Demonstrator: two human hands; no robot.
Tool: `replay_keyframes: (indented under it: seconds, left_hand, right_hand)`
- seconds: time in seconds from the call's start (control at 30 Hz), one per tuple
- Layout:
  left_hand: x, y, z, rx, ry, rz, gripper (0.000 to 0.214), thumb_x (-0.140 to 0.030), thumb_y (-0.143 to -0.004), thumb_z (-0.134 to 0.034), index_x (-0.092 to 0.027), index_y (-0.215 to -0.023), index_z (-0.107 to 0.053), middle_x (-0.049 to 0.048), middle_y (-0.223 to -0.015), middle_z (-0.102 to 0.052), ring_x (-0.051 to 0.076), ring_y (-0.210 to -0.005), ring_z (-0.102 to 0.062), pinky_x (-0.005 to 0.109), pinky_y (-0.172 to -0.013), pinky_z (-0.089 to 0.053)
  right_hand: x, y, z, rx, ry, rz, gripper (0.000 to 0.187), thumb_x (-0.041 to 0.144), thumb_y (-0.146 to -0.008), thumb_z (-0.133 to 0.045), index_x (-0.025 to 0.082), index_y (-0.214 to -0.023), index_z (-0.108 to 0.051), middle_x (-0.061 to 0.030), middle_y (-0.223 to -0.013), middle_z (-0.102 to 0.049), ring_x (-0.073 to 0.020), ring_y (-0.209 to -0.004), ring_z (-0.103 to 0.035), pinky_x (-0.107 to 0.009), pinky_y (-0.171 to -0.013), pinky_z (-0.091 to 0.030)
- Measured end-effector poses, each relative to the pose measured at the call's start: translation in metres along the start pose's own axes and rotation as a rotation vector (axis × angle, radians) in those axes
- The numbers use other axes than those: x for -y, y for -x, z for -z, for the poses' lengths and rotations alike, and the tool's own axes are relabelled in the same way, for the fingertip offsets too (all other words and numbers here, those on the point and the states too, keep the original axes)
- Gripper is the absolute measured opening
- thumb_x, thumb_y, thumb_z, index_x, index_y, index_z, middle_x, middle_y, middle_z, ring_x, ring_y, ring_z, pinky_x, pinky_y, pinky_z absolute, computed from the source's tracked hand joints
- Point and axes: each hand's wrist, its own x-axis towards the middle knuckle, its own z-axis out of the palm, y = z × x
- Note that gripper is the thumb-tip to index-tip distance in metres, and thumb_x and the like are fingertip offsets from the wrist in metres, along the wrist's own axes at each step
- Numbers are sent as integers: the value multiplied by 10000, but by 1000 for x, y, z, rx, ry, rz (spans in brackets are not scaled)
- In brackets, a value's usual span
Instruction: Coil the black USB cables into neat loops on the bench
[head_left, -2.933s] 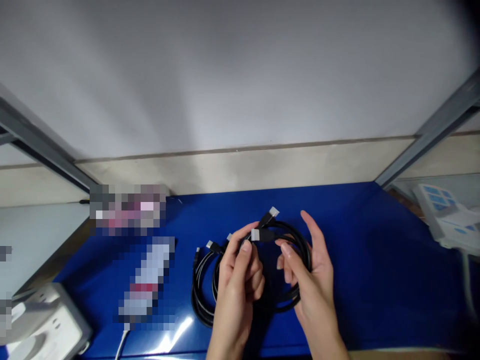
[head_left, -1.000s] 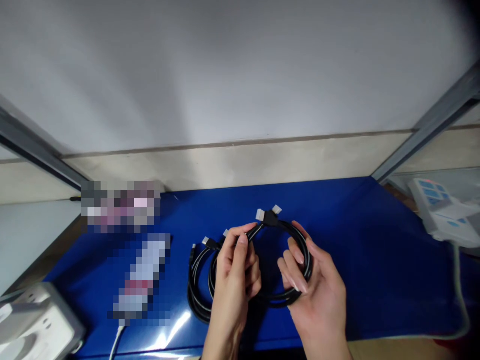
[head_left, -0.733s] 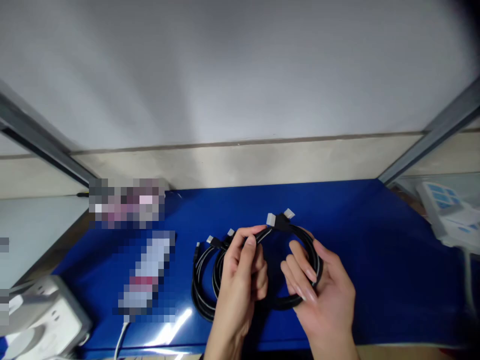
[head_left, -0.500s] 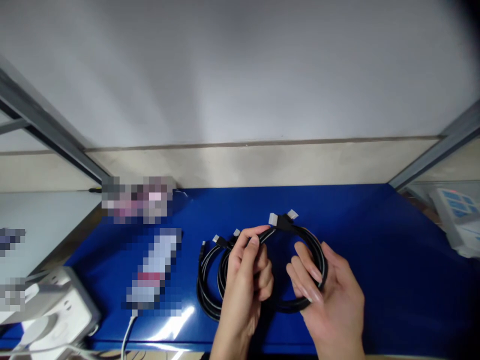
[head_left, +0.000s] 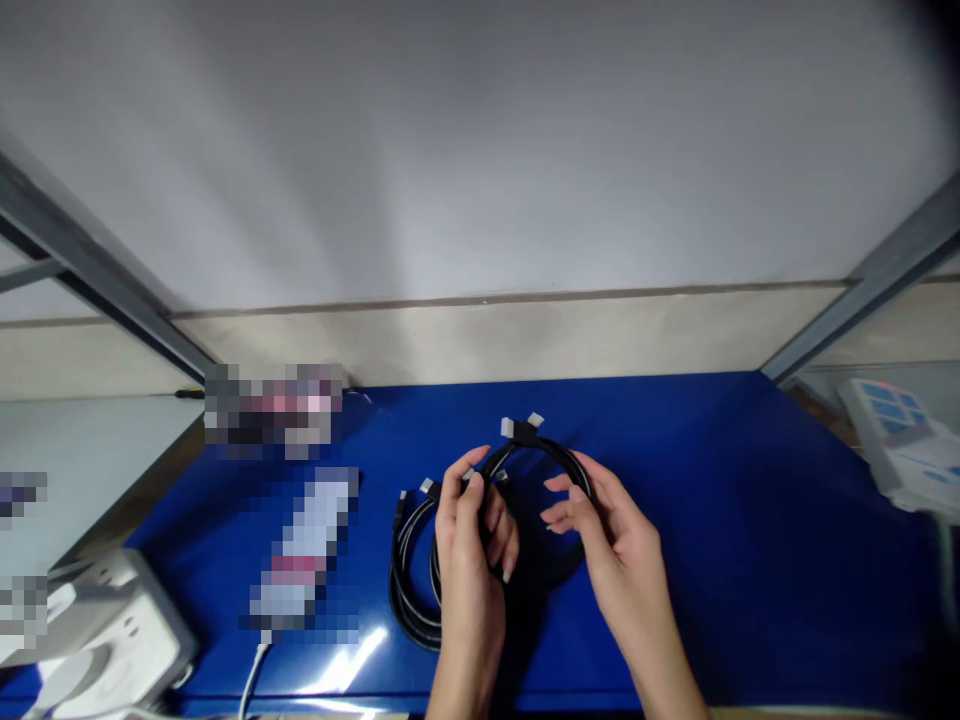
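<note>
A black cable coil (head_left: 541, 455) with two silver plugs at its far end rests on the blue table top (head_left: 712, 520). My left hand (head_left: 469, 540) pinches the coil's left side between thumb and fingers. My right hand (head_left: 600, 530) has its fingers curled over the coil's right side. A second black cable coil (head_left: 409, 585) lies on the table just left of my left hand, its small plugs pointing away from me.
A white power strip (head_left: 112, 640) sits at the front left corner, a white cord (head_left: 251, 680) beside it. Blurred packages lie at the left of the blue surface. A white device with blue buttons (head_left: 896, 440) is at the right. Grey frame posts rise at both sides.
The coil has come closer to the table and shifted a little left. My right hand went from cupping it palm-up to fingers laid over its right side. The left hand keeps its pinch.
</note>
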Motion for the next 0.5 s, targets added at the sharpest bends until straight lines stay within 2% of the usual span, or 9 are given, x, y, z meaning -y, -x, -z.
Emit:
replay_keyframes:
  seconds: [0.13, 0.23, 0.37, 0.43, 0.5]
  left_hand:
    - [-7, -3, -3, 47, -120, -29, 383, -478, -964, -755, -193, -1202, -660, -92, -654, -430, 77, -473, -311, 187, -426, -312]
    - [-17, -14, -9, 138, -277, -113, 315, -443, -1019, -675, -197, -1216, -661, -80, -652, -454, 102, -504, -401, 212, -489, -391]
    - [-21, -51, -16, 289, -611, -283, 275, -395, -1063, -568, -188, -1213, -671, -59, -652, -499, 140, -553, -523, 254, -579, -455]
    - [-17, -72, -20, 298, -667, -299, 269, -382, -1031, -632, -196, -1223, -659, -54, -697, -534, 122, -525, -504, 244, -543, -402]
    - [-11, -88, -24, 288, -696, -297, 292, -383, -1022, -642, -199, -1246, -610, -52, -732, -563, 99, -477, -441, 238, -508, -350]
  right_hand:
    - [-1, -9, 12, 22, 234, 86, 431, 569, -1044, -620, 285, -1348, -734, -81, -1120, -822, -244, -910, -770, -355, -767, -603]
    - [6, -21, 20, 38, 292, 144, 393, 542, -1053, -610, 290, -1321, -748, -76, -1110, -827, -250, -947, -760, -362, -833, -579]
    - [10, -47, 24, 60, 271, 173, 424, 545, -1026, -629, 237, -1289, -753, -96, -1063, -824, -237, -830, -729, -356, -768, -565]
    - [8, -62, 24, 63, 266, 177, 450, 547, -999, -656, 211, -1283, -753, -96, -998, -819, -236, -787, -720, -349, -726, -560]
    - [2, -74, 23, 62, 260, 188, 470, 540, -985, -665, 192, -1289, -746, -96, -970, -815, -244, -815, -736, -356, -755, -571]
